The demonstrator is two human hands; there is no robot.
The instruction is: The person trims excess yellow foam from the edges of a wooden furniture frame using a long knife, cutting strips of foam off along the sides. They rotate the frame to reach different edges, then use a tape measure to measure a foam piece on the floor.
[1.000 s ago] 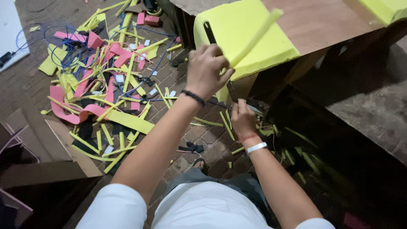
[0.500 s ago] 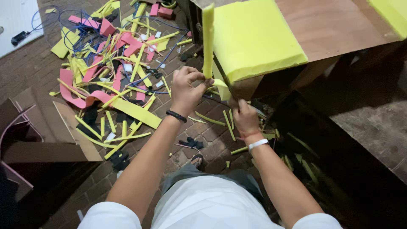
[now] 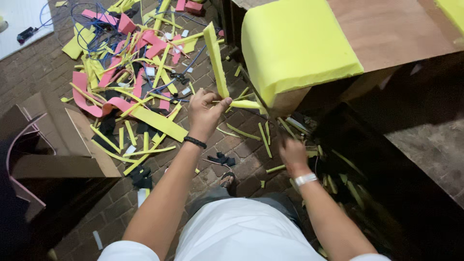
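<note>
Foam strip [image 3: 215, 60]: yellow, upright, lower end pinched in left hand [image 3: 205, 112], beside foam slab [image 3: 295, 46] on table [image 3: 396, 29]. Right hand [image 3: 291, 153]: blurred, low by slab edge; grip cannot tell. Floor [image 3: 48, 72]: many offcuts [image 3: 145, 67] already lying; slab mostly whole.

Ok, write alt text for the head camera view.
Seen from above, a person's left hand holds up a long yellow foam strip beside a yellow foam cushion on a wooden board. The blurred right hand hangs lower. Yellow and pink foam scraps litter the brick floor.
</note>
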